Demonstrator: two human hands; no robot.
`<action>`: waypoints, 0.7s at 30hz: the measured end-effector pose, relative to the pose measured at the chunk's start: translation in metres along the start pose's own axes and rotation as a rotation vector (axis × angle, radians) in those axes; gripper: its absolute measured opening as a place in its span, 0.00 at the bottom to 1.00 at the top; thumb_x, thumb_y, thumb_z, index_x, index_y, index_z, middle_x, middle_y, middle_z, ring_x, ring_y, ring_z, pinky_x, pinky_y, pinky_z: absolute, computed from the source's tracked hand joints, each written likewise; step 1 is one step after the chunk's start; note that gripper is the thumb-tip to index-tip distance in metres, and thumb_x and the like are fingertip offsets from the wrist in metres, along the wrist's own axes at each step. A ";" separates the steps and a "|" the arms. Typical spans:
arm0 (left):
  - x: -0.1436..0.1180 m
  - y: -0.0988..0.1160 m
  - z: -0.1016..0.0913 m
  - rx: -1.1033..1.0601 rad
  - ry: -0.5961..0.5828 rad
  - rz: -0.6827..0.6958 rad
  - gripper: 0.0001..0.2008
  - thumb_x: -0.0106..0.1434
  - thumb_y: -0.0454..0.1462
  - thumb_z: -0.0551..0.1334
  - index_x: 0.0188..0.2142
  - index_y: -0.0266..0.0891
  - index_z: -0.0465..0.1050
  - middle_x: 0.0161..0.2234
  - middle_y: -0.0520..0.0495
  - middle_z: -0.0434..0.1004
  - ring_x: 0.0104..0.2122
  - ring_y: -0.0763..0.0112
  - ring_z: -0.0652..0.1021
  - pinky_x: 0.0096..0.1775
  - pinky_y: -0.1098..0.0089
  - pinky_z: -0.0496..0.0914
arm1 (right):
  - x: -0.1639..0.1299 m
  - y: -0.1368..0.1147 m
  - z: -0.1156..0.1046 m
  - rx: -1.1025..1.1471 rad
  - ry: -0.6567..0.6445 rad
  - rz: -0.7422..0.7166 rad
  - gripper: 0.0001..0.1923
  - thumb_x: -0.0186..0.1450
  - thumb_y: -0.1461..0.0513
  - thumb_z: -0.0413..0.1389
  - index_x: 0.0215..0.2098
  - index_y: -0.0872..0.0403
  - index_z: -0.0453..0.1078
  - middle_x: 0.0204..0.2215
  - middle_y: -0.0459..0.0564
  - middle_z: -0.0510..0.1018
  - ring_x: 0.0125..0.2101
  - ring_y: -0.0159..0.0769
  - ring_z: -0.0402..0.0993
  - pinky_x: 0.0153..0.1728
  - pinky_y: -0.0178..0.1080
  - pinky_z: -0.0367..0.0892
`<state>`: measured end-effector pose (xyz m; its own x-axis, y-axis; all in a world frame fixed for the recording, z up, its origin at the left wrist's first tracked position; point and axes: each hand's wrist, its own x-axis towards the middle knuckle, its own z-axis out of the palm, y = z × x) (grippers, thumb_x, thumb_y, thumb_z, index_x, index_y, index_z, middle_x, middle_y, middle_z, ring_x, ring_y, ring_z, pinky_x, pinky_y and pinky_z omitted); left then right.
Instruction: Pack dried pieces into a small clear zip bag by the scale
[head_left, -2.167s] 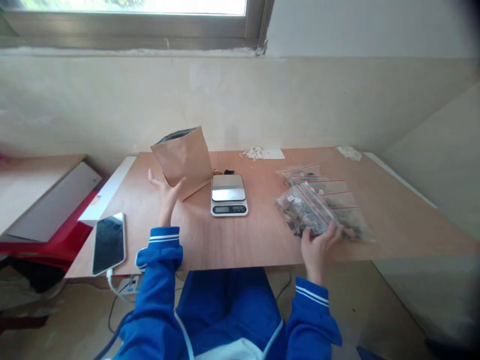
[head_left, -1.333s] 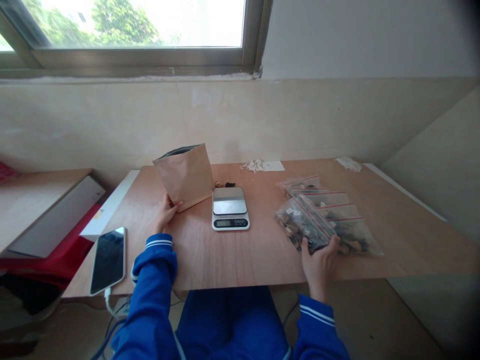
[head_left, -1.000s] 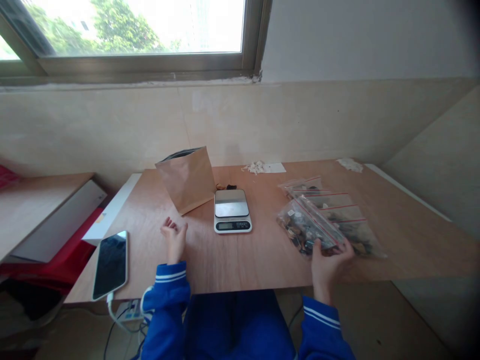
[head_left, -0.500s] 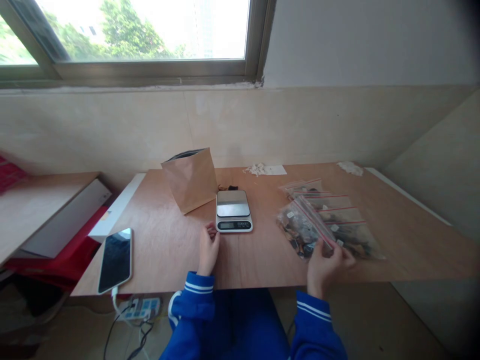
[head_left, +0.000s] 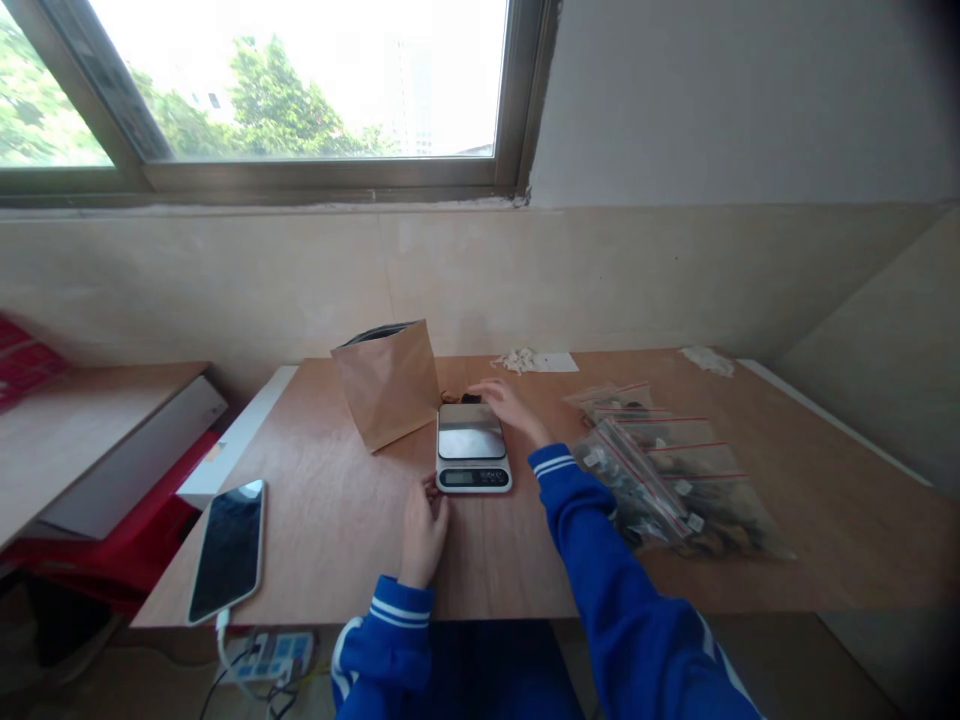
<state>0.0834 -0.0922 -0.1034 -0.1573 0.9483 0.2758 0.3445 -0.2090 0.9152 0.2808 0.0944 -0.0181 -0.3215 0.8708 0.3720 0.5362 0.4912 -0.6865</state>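
Note:
A small digital scale (head_left: pixel 473 457) sits mid-table. My left hand (head_left: pixel 423 527) rests on the table at the scale's near left corner, fingers loosely curled, holding nothing. My right hand (head_left: pixel 511 406) reaches over the far edge of the scale, fingers spread near a small dark object (head_left: pixel 469 397) behind it. A brown paper bag (head_left: pixel 390 382) stands open to the left of the scale. A pile of clear zip bags (head_left: pixel 667 480) with dark contents lies to the right, under my blue sleeve.
A phone (head_left: pixel 228 547) on a cable lies at the table's near left edge. White scraps and a paper slip (head_left: pixel 534 360) lie by the far wall, more scraps (head_left: pixel 706 359) far right. A white board and red items (head_left: pixel 127 460) sit left of the table.
My right hand let go of the zip bags and reached forward past the scale. My left hand left the paper bag and came to rest beside the scale. The view tilted up.

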 end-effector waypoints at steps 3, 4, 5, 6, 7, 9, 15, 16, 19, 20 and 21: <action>0.000 0.003 -0.001 0.005 -0.002 -0.006 0.15 0.64 0.37 0.58 0.50 0.37 0.66 0.45 0.40 0.75 0.44 0.60 0.77 0.47 0.55 0.71 | 0.043 0.022 0.019 -0.038 -0.215 0.039 0.15 0.67 0.64 0.51 0.44 0.50 0.80 0.48 0.52 0.81 0.51 0.41 0.74 0.56 0.45 0.65; 0.000 0.003 -0.001 0.004 -0.003 -0.015 0.15 0.64 0.37 0.58 0.50 0.38 0.66 0.45 0.40 0.75 0.44 0.60 0.77 0.47 0.55 0.72 | 0.051 0.027 0.024 -0.043 -0.254 0.044 0.14 0.66 0.63 0.53 0.44 0.50 0.80 0.48 0.52 0.81 0.50 0.42 0.75 0.56 0.45 0.66; 0.000 0.004 -0.001 0.001 -0.003 -0.024 0.15 0.64 0.37 0.58 0.50 0.38 0.66 0.45 0.40 0.75 0.44 0.60 0.77 0.47 0.55 0.72 | 0.058 0.031 0.029 -0.042 -0.286 0.047 0.14 0.66 0.62 0.54 0.44 0.50 0.80 0.48 0.52 0.81 0.50 0.42 0.75 0.55 0.44 0.68; -0.001 0.005 -0.001 -0.002 -0.005 -0.034 0.14 0.64 0.37 0.58 0.50 0.38 0.66 0.45 0.40 0.75 0.44 0.60 0.77 0.47 0.55 0.72 | 0.062 0.036 0.034 -0.042 -0.320 0.051 0.13 0.65 0.61 0.55 0.45 0.49 0.80 0.48 0.51 0.81 0.49 0.43 0.76 0.53 0.44 0.69; -0.001 0.006 -0.001 -0.006 -0.007 -0.043 0.14 0.65 0.37 0.58 0.50 0.38 0.67 0.45 0.40 0.75 0.44 0.60 0.77 0.47 0.55 0.72 | 0.066 0.039 0.038 -0.040 -0.351 0.056 0.13 0.65 0.59 0.57 0.46 0.49 0.79 0.49 0.51 0.81 0.48 0.43 0.76 0.52 0.44 0.70; -0.001 0.007 -0.001 -0.009 -0.009 -0.064 0.14 0.65 0.38 0.58 0.49 0.38 0.67 0.45 0.40 0.75 0.44 0.60 0.78 0.47 0.55 0.72 | 0.071 0.046 0.045 -0.039 -0.391 0.065 0.16 0.63 0.55 0.60 0.48 0.48 0.79 0.50 0.51 0.80 0.48 0.44 0.76 0.52 0.43 0.70; -0.001 0.011 -0.001 -0.006 -0.003 -0.106 0.13 0.66 0.39 0.57 0.49 0.38 0.67 0.44 0.40 0.76 0.43 0.59 0.78 0.47 0.55 0.71 | 0.076 0.065 0.058 -0.037 -0.393 0.089 0.21 0.54 0.51 0.68 0.44 0.49 0.80 0.53 0.57 0.75 0.49 0.49 0.73 0.53 0.46 0.67; -0.001 0.011 -0.002 -0.002 0.001 -0.110 0.13 0.66 0.39 0.57 0.48 0.38 0.67 0.43 0.40 0.76 0.43 0.59 0.78 0.47 0.55 0.72 | 0.075 0.068 0.059 -0.025 -0.388 0.090 0.20 0.55 0.51 0.67 0.44 0.50 0.79 0.52 0.57 0.75 0.48 0.48 0.73 0.52 0.45 0.67; -0.001 0.013 -0.002 0.009 0.006 -0.109 0.12 0.66 0.39 0.57 0.48 0.38 0.68 0.43 0.40 0.76 0.42 0.59 0.78 0.46 0.54 0.72 | 0.070 0.080 0.054 0.019 -0.369 0.095 0.20 0.56 0.52 0.66 0.44 0.50 0.77 0.48 0.55 0.77 0.46 0.43 0.73 0.49 0.42 0.68; -0.001 0.013 -0.002 0.013 0.007 -0.107 0.12 0.66 0.39 0.57 0.47 0.38 0.68 0.43 0.40 0.76 0.42 0.59 0.78 0.46 0.54 0.72 | 0.068 0.085 0.051 0.032 -0.358 0.100 0.20 0.56 0.52 0.66 0.45 0.51 0.76 0.46 0.54 0.77 0.45 0.42 0.73 0.47 0.41 0.69; -0.001 0.013 -0.003 0.015 0.007 -0.106 0.12 0.66 0.39 0.57 0.47 0.38 0.68 0.43 0.40 0.76 0.42 0.59 0.78 0.46 0.54 0.72 | 0.066 0.089 0.047 0.042 -0.344 0.104 0.21 0.56 0.52 0.66 0.45 0.51 0.75 0.44 0.53 0.77 0.44 0.41 0.73 0.45 0.40 0.69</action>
<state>0.0856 -0.0964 -0.0909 -0.1998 0.9631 0.1801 0.3399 -0.1043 0.9347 0.2709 0.1944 -0.0841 -0.5143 0.8546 0.0714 0.5495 0.3924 -0.7376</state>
